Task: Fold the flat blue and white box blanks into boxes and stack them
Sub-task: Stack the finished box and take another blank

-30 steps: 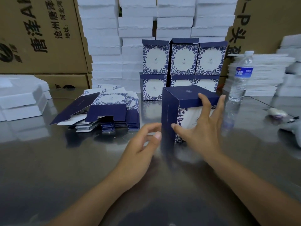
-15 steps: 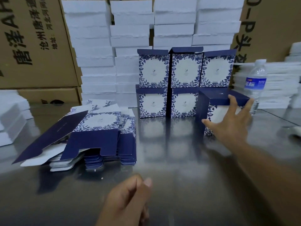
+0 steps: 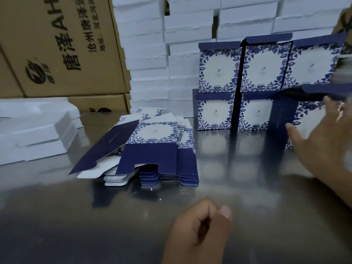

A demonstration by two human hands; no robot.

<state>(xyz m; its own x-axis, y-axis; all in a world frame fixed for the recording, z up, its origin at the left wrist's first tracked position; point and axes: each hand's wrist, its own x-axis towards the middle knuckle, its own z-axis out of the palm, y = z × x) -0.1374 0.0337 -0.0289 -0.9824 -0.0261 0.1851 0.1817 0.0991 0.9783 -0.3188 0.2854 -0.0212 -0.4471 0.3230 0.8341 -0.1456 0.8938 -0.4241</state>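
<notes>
Nearest the camera, on the near side of the pile of flat blanks (image 3: 152, 149) and a little to its right, the left hand (image 3: 198, 231) is held over the shiny table (image 3: 76, 216), fingers loosely curled toward the thumb with nothing in them; I judge it idle, free to reach for the next blank. The pile lies fanned on the table, printed faces up and navy flaps toward the camera, and its top sheet is skewed to the left, which leaves an edge easy to lift. To the right of the pile and slightly farther back, the right hand (image 3: 323, 149) is spread wide with straight fingers against the floral front of a folded box (image 3: 280, 119); blur hides whether the whole palm touches. That box stands upright at the right end of the lower row of finished boxes (image 3: 217, 111), just beside its neighbour, so the flat hand looks meant to slide it level with the row, not to lift it. The finished boxes stand two rows high, beyond the pile and to its right, packed side to side so each steadies the next. Behind the pile rise white foam trays (image 3: 148, 54), to its left lie more foam pieces (image 3: 38, 134), and farther back on that side stand brown cartons (image 3: 66, 54)
</notes>
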